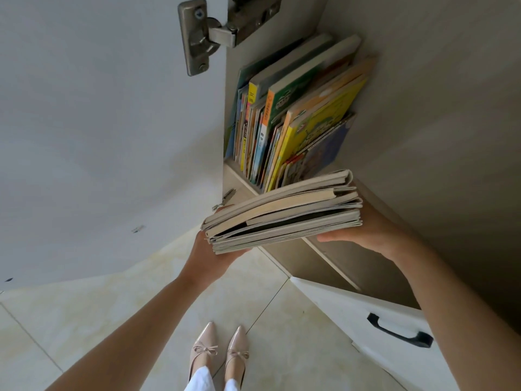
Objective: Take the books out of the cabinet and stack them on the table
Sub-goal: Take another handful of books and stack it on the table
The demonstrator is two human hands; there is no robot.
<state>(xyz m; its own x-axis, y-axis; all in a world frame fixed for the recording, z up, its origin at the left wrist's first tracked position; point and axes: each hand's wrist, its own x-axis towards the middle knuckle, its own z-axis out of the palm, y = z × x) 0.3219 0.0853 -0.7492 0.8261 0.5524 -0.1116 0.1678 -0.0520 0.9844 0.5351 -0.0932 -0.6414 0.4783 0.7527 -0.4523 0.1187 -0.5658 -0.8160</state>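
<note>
Books, a flat bundle of thin volumes (283, 211), lie stacked between two hands in front of the open cabinet (423, 108), over the tiled floor and well clear of the shelf. The bundle's long axis runs across the view from lower left to upper right, slightly tilted, with the pale page edges facing the camera and the folded spines at the right end. The covers lie roughly level, one on another, and the top volume is lifted a little away from the rest at the right.

The cabinet door (98, 122) stands swung open at the left, filling most of that side, with a metal hinge (208, 35) at its top edge. Inside the cabinet, a row of upright books (290, 122) stands on the shelf (242, 179), spines toward the camera, leaning to the right; the rightmost ones slant most.

Below, a white drawer front (366, 320) carries a black handle (399, 331). The floor (127, 306) is pale tile with thin joints.

The left hand (208, 255) holds the bundle's left end from beneath, palm up, with fingers curled round the far side. The right hand (363, 230) supports the right end from below, its thumb lying along the underside; the fingers are hidden behind the bundle, and whether they curl round it cannot be told.

A pair of pointed beige shoes (220, 354) with small bows stands on the tiles.
</note>
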